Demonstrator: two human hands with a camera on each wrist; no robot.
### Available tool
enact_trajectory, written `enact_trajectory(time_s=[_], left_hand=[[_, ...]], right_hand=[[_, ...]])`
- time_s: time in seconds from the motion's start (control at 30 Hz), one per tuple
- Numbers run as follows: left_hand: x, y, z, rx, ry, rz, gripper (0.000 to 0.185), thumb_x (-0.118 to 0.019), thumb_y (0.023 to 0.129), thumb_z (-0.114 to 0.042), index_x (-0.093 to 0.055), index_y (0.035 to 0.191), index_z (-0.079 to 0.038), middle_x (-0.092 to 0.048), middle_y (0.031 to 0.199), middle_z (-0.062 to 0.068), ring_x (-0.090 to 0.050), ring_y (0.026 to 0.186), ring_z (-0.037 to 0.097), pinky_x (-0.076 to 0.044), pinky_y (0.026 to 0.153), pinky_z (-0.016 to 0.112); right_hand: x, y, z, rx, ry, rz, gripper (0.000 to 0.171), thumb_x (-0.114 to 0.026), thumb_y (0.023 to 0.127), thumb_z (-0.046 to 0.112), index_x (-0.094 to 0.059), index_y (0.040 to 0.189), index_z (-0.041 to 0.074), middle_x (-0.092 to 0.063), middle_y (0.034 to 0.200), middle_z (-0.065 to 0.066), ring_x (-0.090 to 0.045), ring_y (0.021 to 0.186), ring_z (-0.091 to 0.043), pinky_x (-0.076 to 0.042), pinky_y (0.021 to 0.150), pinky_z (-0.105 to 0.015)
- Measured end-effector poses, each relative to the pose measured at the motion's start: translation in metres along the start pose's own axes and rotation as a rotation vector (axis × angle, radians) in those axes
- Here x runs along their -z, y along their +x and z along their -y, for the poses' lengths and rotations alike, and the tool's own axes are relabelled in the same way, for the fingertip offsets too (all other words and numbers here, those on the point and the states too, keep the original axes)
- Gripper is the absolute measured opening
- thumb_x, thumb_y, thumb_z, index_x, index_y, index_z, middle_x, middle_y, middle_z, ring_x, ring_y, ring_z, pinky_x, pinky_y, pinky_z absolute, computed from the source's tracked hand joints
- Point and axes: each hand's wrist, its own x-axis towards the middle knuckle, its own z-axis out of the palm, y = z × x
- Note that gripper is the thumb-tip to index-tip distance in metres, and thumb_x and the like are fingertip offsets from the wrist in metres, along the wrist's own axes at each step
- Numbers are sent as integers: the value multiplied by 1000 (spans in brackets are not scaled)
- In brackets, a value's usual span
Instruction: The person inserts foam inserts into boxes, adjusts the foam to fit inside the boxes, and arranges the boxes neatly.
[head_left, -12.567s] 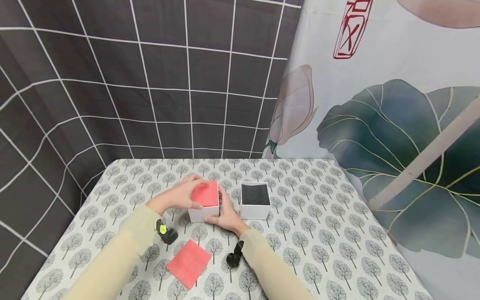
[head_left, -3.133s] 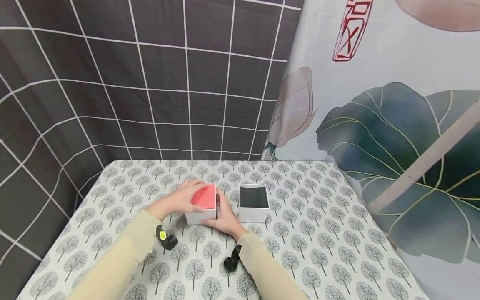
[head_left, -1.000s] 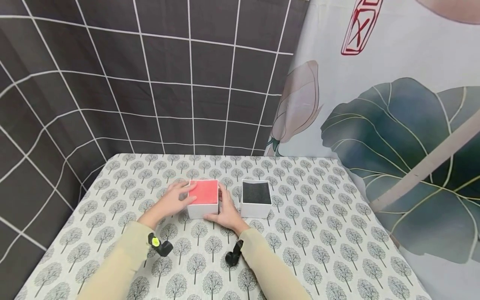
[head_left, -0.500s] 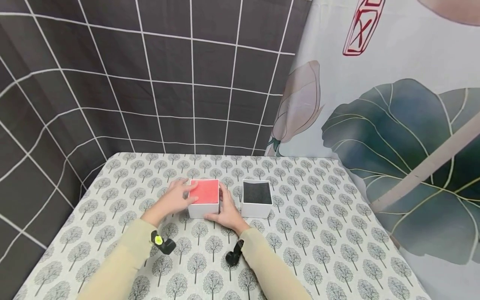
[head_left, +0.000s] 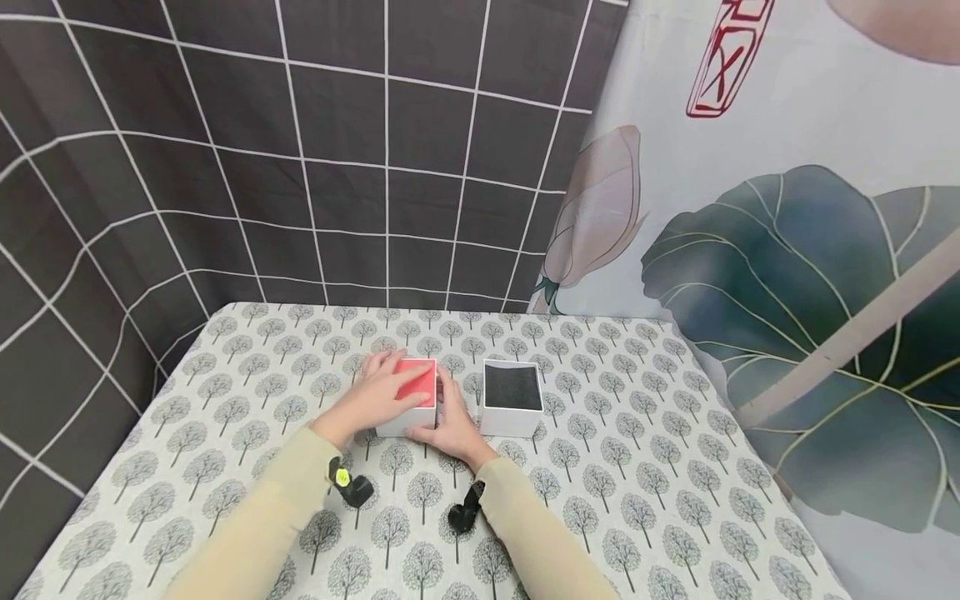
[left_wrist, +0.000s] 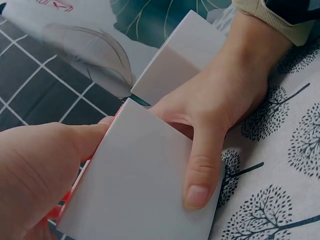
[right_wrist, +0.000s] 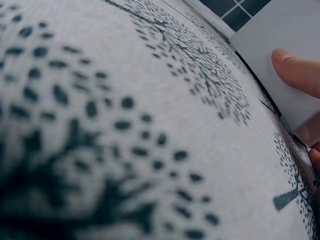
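While both hands bracket it, I see the white box point(head_left: 406, 421) with the red pad point(head_left: 417, 382) in its top standing on the tree-print tablecloth point(head_left: 637, 467).

Largest around the hold is that cloth, spreading out on every side under my hands, with the dark grid curtain point(head_left: 300, 150) beyond the fingertips. Just right of the held box, close but apart, stands a second white box point(head_left: 512, 408) with a black lining. My left hand point(head_left: 378, 396) lies over the box's left edge, fingers flat across the red pad. My right hand point(head_left: 450, 425) cups the right wall, thumb point(left_wrist: 197, 172) pressed along the front face. Neither hand is clenched; both lie loosely against the box.
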Motion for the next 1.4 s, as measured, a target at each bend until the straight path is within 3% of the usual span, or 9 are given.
enact_trajectory(time_s=[0.3, 0.6, 0.8, 0.93, 1.1, 1.23, 1.4], left_hand=[[0, 7, -1, 10, 48, 21, 56, -56, 88, -45, -48, 137, -18, -26, 145, 26, -18, 131, 48, -21, 97, 72], [0, 10, -7, 24, 77, 79, 56, -57, 89, -42, -46, 138, -17, -25, 145, 29, -17, 132, 48, -10, 105, 66], [0, 12, -8, 21, 81, 89, 55, -58, 89, -38, -46, 138, -18, -25, 144, 30, -19, 130, 49, -14, 102, 69], [-4, 9, -2, 38, 25, 44, 57, -56, 89, -43, -43, 140, -22, -18, 148, 27, -15, 133, 47, -22, 97, 72], [-14, -4, 10, 104, -202, -75, 73, -53, 87, -55, -18, 148, -35, -3, 154, 14, -4, 137, 40, -30, 85, 76], [-21, -15, 21, 123, -330, -164, 83, -55, 86, -53, -4, 149, -35, 0, 155, 7, -3, 137, 40, -26, 86, 77], [-24, -28, 29, 108, -368, -235, 85, -59, 87, -45, -5, 150, -27, -1, 155, 6, -3, 137, 41, -16, 93, 76]], right_hand=[[2, 2, 1, 8, 0, 1, 117, -84, 62, 41, -6, 149, 31, -30, 142, -6, -42, 120, -19, -39, 98, -48], [3, 2, 1, -13, -1, 8, 116, -84, 62, 40, -5, 147, 37, -32, 138, -5, -42, 118, -17, -40, 97, -45], [4, 1, 1, -9, 15, 7, 116, -84, 62, 41, -5, 147, 38, -31, 139, -5, -41, 119, -17, -38, 98, -48], [3, 2, 0, 1, 16, 5, 115, -84, 61, 42, -7, 147, 38, -31, 140, -4, -40, 120, -18, -38, 98, -49], [2, 4, -2, 14, -7, 11, 116, -83, 63, 39, -5, 149, 31, -28, 145, -6, -39, 124, -22, -35, 101, -52], [5, 4, -1, 27, -6, 10, 117, -84, 63, 35, -4, 149, 30, -28, 147, -5, -39, 125, -22, -32, 103, -53], [8, 0, -2, 17, -4, 27, 120, -84, 63, 36, -1, 149, 32, -28, 147, -6, -38, 126, -22, -30, 105, -51]])
